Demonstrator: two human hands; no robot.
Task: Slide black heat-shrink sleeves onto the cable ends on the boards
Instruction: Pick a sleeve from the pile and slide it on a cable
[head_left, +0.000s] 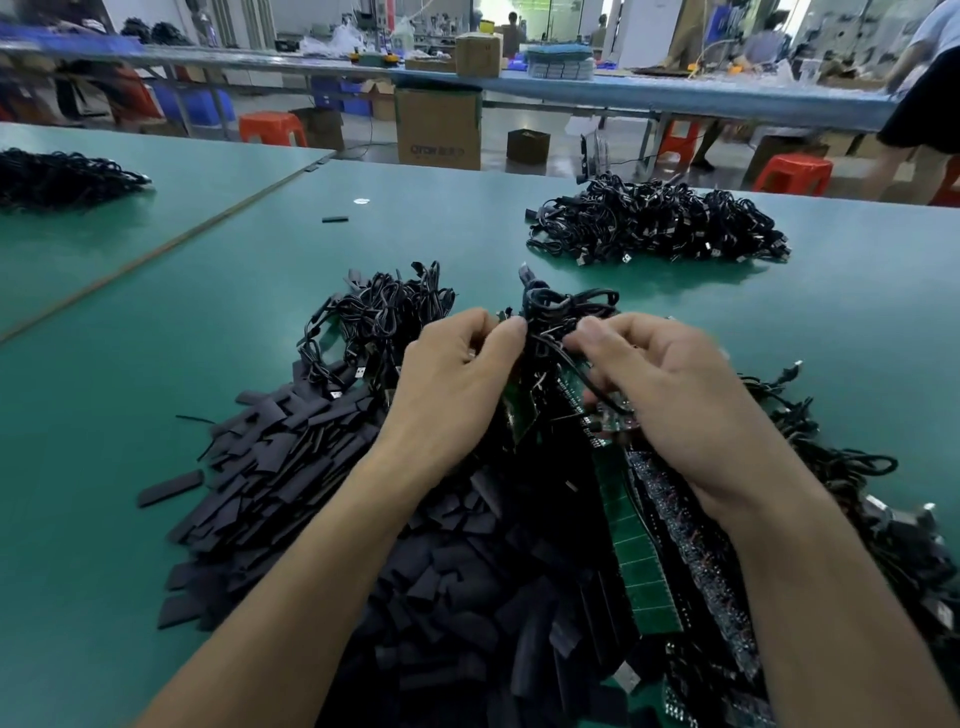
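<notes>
A big heap of flat black heat-shrink sleeves (291, 457) covers the green table in front of me. Green circuit boards (636, 551) with black cables lie in a strip to the right of the heap. My left hand (452, 384) and my right hand (670, 395) meet above the boards. Both pinch a bundled black cable (558, 312) between thumb and fingers. A small green board piece (522, 415) hangs below my left hand. Whether a sleeve is in my fingers is hidden.
A pile of coiled black cables (660, 223) lies at the far right, another pile (62, 176) at the far left. One loose sleeve (335, 219) lies apart. Beyond the table edge stand cardboard boxes (439, 130), red stools (272, 129) and a person (924, 104).
</notes>
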